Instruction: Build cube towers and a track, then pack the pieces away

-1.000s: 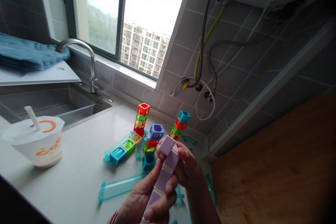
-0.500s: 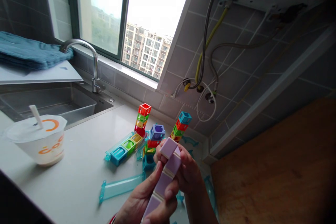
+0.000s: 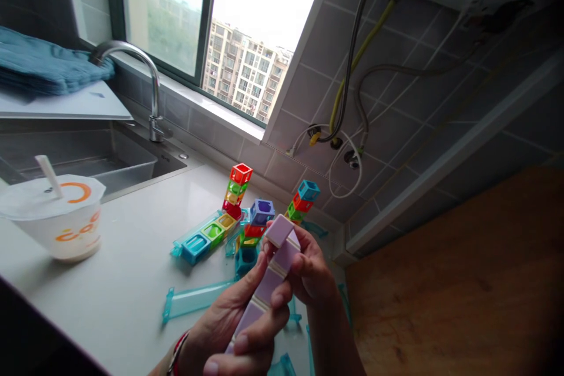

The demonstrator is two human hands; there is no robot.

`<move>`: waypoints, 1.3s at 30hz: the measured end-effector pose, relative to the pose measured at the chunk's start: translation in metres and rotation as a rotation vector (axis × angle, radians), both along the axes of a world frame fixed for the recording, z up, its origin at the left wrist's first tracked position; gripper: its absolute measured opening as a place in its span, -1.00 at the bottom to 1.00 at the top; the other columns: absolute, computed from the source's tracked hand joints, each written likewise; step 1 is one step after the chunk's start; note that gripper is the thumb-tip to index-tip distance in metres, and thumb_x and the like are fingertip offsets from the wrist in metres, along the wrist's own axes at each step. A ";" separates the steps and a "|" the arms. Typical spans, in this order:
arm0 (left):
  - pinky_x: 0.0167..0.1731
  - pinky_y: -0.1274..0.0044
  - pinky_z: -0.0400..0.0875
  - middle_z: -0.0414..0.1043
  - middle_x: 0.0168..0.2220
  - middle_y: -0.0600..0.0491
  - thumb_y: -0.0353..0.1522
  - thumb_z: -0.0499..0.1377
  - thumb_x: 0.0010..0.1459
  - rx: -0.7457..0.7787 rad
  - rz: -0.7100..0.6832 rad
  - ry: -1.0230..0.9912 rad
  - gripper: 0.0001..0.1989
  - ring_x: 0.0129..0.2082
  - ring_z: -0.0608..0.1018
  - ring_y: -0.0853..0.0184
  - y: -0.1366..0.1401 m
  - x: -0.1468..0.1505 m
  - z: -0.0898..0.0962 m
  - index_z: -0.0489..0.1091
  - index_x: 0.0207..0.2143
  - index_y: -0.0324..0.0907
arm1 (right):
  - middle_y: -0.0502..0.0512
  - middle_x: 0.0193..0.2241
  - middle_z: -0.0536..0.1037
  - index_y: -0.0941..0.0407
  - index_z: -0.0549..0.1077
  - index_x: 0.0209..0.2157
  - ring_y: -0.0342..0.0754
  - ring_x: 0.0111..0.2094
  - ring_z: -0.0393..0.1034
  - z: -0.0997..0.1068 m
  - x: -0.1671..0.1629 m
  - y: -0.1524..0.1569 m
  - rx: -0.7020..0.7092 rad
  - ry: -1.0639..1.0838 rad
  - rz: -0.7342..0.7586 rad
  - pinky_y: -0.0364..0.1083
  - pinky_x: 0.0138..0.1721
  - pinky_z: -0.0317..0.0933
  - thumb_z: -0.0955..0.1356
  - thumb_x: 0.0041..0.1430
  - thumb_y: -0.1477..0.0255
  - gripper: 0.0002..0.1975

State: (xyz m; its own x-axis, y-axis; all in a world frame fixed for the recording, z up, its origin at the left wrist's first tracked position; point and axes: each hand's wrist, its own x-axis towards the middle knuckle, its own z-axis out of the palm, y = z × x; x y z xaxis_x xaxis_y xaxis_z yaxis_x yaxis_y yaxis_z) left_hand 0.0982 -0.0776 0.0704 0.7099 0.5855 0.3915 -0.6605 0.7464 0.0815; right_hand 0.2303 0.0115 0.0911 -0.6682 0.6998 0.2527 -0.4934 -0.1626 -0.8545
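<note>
A row of lilac tiles [image 3: 268, 285] with cream edges, like mahjong tiles seen from the back, lies across both my hands. My left hand [image 3: 238, 323], with a red band at its wrist, is closed around the row's lower part, thumb along one side. At the far end my right hand [image 3: 312, 267] grips the upper tiles from the right and behind. There the end tile [image 3: 279, 230] sits turned at an angle to the others. Just behind the hands stands a stack of coloured hollow cubes with a purple cube [image 3: 262, 211] on top.
More cubes form a red-topped tower [image 3: 240, 174], a blue-topped tower [image 3: 308, 190] and a flat row [image 3: 212, 235]. Clear teal track pieces [image 3: 198, 301] lie on the white counter [image 3: 132, 282]. A lidded cup with straw [image 3: 74, 223] stands left, before the sink [image 3: 132, 155] and faucet [image 3: 154, 91].
My view has shifted a little, so the counter things appear slightly higher and further left. Both hands keep hold of the lilac tiles, and the end tile stays angled.
</note>
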 end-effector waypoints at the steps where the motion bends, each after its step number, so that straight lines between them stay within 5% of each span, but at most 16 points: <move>1: -0.97 0.72 -0.07 0.30 -0.64 0.21 -0.05 0.02 0.44 0.009 -0.004 0.000 -0.57 -0.93 0.05 0.57 -0.001 0.001 0.000 0.44 -0.17 -0.22 | 0.09 -0.38 0.59 0.07 0.60 -0.05 0.02 -0.33 0.49 0.000 0.000 -0.001 0.008 -0.006 -0.012 -0.10 -0.33 0.38 0.63 -0.09 0.16 -0.43; 11: -0.79 0.72 0.18 0.23 -0.61 0.27 -0.05 0.11 0.40 -0.011 0.148 0.139 -0.62 -0.87 0.11 0.60 -0.001 -0.003 -0.003 0.46 -0.15 -0.19 | 0.06 -0.29 0.61 0.06 0.60 -0.03 -0.19 -0.57 0.35 0.005 -0.003 -0.007 0.029 -0.089 -0.153 -0.19 -0.57 0.30 0.63 -0.05 0.17 -0.46; 19: -0.82 0.73 0.14 0.29 -0.67 0.19 0.10 0.16 0.28 0.185 0.754 0.771 -0.49 -0.80 0.32 0.51 0.008 -0.010 0.005 0.33 -0.33 -0.19 | -0.01 -0.37 0.55 0.04 0.61 -0.14 -0.15 -0.41 0.39 0.011 -0.023 -0.020 0.137 -0.097 -0.385 -0.16 -0.33 0.35 0.60 0.07 0.24 -0.66; 25: -0.82 0.70 0.15 0.31 -0.66 0.17 0.13 0.12 0.28 0.206 0.723 0.815 -0.45 -0.80 0.32 0.50 0.008 -0.012 0.008 0.29 -0.38 -0.19 | -0.02 -0.36 0.54 0.04 0.57 -0.13 -0.16 -0.41 0.37 0.009 -0.022 -0.020 0.140 -0.090 -0.401 -0.17 -0.35 0.30 0.60 0.07 0.25 -0.64; 32: -0.79 0.72 0.14 0.37 -0.59 0.15 0.10 0.11 0.31 0.196 0.725 0.864 -0.50 -0.78 0.28 0.54 0.011 -0.006 0.010 0.33 -0.21 -0.18 | 0.01 -0.33 0.58 0.03 0.53 -0.08 -0.19 -0.50 0.32 0.005 -0.020 -0.015 0.047 -0.068 -0.472 -0.21 -0.55 0.15 0.56 0.12 0.21 -0.62; 36: -0.82 0.72 0.06 0.30 -0.61 0.21 0.06 0.15 0.30 0.203 0.764 0.918 -0.54 -0.80 0.17 0.57 0.015 -0.010 0.011 0.33 -0.20 -0.17 | 0.11 -0.20 0.64 0.04 0.53 0.01 -0.03 -0.31 0.52 0.010 -0.020 -0.018 0.149 -0.170 -0.513 -0.07 -0.30 0.40 0.56 0.13 0.24 -0.56; 39: -0.80 0.72 0.10 0.33 -0.56 0.20 0.04 0.19 0.29 0.216 0.816 1.040 -0.56 -0.79 0.25 0.56 0.018 -0.011 0.007 0.32 -0.24 -0.17 | 0.14 -0.04 0.64 0.01 0.54 0.09 0.08 -0.10 0.55 0.015 -0.018 -0.023 0.344 -0.299 -0.593 0.08 -0.03 0.42 0.53 0.17 0.27 -0.55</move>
